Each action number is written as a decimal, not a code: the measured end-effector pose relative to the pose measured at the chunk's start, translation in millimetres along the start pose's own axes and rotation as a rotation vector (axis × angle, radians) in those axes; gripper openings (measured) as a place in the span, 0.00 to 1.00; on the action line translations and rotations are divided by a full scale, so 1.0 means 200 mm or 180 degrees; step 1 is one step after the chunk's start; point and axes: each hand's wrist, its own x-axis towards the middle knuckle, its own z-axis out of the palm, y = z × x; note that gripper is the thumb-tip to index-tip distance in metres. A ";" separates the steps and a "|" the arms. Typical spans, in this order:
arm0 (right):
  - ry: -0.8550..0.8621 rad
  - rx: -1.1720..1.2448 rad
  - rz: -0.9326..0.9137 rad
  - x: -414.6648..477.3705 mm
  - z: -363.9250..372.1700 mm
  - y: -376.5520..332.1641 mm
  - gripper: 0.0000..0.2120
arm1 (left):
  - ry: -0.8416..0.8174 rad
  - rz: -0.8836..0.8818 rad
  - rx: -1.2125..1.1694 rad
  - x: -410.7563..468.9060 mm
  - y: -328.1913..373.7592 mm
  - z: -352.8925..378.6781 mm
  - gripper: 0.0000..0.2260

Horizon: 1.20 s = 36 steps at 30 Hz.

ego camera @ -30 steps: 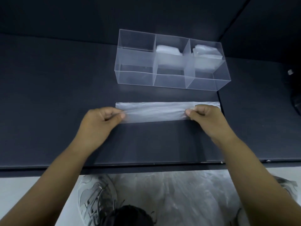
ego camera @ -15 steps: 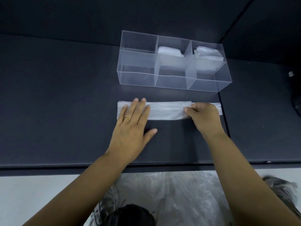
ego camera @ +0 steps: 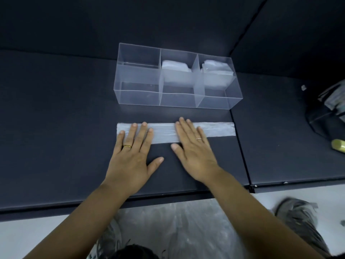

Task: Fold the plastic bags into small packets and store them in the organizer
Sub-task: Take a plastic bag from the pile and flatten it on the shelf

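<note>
On the table [ego camera: 56, 128], before the organizer [ego camera: 138, 99], our bag [ego camera: 218, 129] lies folded in a strip; our left hand [ego camera: 132, 157] and right hand [ego camera: 194, 154] press it, fingers straight, gripping nothing. Two packets [ego camera: 174, 67] sit in the organizer.

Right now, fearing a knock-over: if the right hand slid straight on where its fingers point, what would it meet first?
The right hand lies flat on the bag strip, fingers pointing away, slightly left. Past bare table, it would likely meet the organizer, its front wall near the middle compartment.
</note>
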 end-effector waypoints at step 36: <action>-0.0846 0.4224 0.1384 -0.43 -0.62 0.06 0.03 | -0.0067 0.1040 -0.2412 -0.05 0.46 -0.20 0.41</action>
